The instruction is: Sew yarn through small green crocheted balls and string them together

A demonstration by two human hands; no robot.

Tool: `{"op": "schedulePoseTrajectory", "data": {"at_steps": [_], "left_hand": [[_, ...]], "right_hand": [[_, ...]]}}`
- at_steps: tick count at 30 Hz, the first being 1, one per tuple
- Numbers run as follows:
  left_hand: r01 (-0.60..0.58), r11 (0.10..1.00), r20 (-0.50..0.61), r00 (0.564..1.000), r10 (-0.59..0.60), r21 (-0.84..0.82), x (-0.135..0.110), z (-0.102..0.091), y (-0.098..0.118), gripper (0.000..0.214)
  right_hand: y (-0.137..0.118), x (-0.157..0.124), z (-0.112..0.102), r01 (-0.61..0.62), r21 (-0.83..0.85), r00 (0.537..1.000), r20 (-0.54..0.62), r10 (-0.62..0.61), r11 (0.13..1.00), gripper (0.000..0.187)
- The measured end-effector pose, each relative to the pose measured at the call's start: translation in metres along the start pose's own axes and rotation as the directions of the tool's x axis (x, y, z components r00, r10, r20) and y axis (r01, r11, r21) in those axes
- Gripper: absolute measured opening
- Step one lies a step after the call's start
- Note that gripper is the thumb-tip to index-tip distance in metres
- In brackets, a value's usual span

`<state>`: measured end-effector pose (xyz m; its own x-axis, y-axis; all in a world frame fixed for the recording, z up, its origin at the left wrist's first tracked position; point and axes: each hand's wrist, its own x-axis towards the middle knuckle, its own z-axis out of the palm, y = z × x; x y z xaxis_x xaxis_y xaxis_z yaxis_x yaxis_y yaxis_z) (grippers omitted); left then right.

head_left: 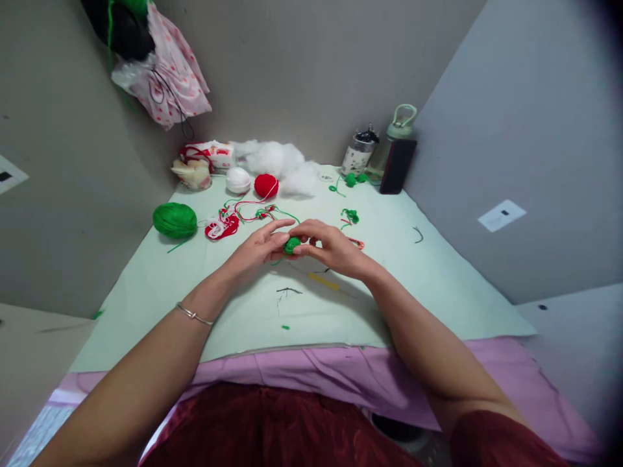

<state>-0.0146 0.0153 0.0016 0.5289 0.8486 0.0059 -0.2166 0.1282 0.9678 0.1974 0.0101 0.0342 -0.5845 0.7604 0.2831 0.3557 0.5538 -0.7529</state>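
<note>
Over the middle of the table, a small green crocheted piece (pixel 292 245) is held between both hands. My left hand (pixel 263 246) grips it from the left with thumb and fingers. From the right, my right hand (pixel 328 246) pinches its other side. A green yarn tail hangs below the piece, and another strand runs up behind it. On the table beneath my right hand lies a yellow-handled crochet hook (pixel 324 281). An orange-red item (pixel 357 243) is partly hidden behind the right hand.
A green yarn ball (pixel 175 220), a white ball (pixel 238 181), a red ball (pixel 266 186) and tangled red and white yarn (pixel 222 227) lie at the left. White stuffing (pixel 277 159) is at the back. A phone (pixel 398 167) leans against a bottle (pixel 402 123) at back right.
</note>
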Motion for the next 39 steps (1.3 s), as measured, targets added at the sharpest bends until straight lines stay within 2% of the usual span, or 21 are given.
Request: {"op": "schedulePoseTrajectory", "data": {"at_steps": [3,6,9,13,16,18,20,22,24,26,28,30,32,34,36,39], "left_hand": [[0.034,0.999,-0.023,0.999,-0.033,0.022,0.0,0.003,0.003,0.06],[0.041,0.995,-0.065,0.997,-0.036,0.087,0.0,0.004,0.007,0.054],[0.016,0.983,-0.082,0.997,-0.001,0.182,0.0,0.003,0.008,0.048],[0.049,0.939,0.052,0.996,-0.071,0.339,-0.003,-0.002,0.012,0.036],[0.037,0.945,0.099,0.992,-0.073,0.325,-0.004,-0.008,0.017,0.033],[-0.005,0.97,0.048,0.999,-0.007,0.244,-0.003,-0.012,0.019,0.033],[-0.047,0.985,-0.038,0.998,0.054,0.167,-0.002,-0.015,0.018,0.031],[-0.087,0.991,-0.127,0.987,0.099,0.1,0.0,-0.015,0.017,0.028],[-0.111,0.994,-0.161,0.981,0.112,0.019,0.002,-0.014,0.015,0.027],[-0.115,0.989,-0.144,0.984,0.102,-0.09,0.002,-0.012,0.014,0.027],[-0.121,0.973,-0.157,0.983,0.091,-0.196,0.003,-0.013,0.014,0.025],[-0.16,0.953,-0.248,0.964,0.095,-0.258,0.005,-0.016,0.014,0.02],[-0.209,0.934,-0.364,0.927,0.094,-0.289,0.007,-0.022,0.013,0.017],[-0.232,0.923,-0.452,0.889,0.072,-0.309,0.01,-0.028,0.012,0.016],[-0.231,0.93,-0.52,0.853,0.051,-0.287,0.012,-0.033,0.011,0.016],[-0.182,0.979,-0.569,0.817,0.097,-0.095,0.013,-0.035,0.009,0.018]], "right_hand": [[0.006,0.001,-0.002,-0.045,0.137,0.996,-0.07,0.055,0.99,0.021],[0.009,0.002,-0.009,-0.08,0.299,0.981,-0.146,0.128,0.951,0.031],[0.008,0.003,-0.012,-0.113,0.337,0.967,-0.178,0.181,0.935,0.036],[0.011,0.004,-0.012,-0.146,0.382,0.944,-0.222,0.244,0.913,0.031],[0.015,0.004,-0.014,-0.164,0.43,0.915,-0.271,0.3,0.888,0.031],[0.017,0.004,-0.014,-0.189,0.53,0.923,-0.193,0.334,0.827,0.036],[0.018,0.004,-0.011,-0.259,0.649,0.932,-0.026,0.361,0.715,0.04],[0.018,0.005,-0.006,-0.335,0.715,0.922,0.114,0.37,0.614,0.041],[0.019,0.006,0.001,-0.368,0.721,0.913,0.161,0.375,0.588,0.041],[0.018,0.006,0.004,-0.374,0.663,0.915,0.149,0.376,0.648,0.04],[0.018,0.005,0.002,-0.358,0.533,0.922,0.074,0.379,0.767,0.037],[0.018,0.003,-0.007,-0.346,0.357,0.923,-0.036,0.383,0.868,0.033],[0.019,0.0,-0.019,-0.375,0.166,0.914,-0.097,0.393,0.912,0.028],[0.018,-0.005,-0.03,-0.409,-0.035,0.912,-0.062,0.406,0.912,0.022],[0.016,-0.008,-0.038,-0.41,-0.227,0.904,0.029,0.427,0.883,0.017],[0.009,-0.012,-0.037,-0.353,-0.407,0.85,0.236,0.47,0.842,0.013]]}}
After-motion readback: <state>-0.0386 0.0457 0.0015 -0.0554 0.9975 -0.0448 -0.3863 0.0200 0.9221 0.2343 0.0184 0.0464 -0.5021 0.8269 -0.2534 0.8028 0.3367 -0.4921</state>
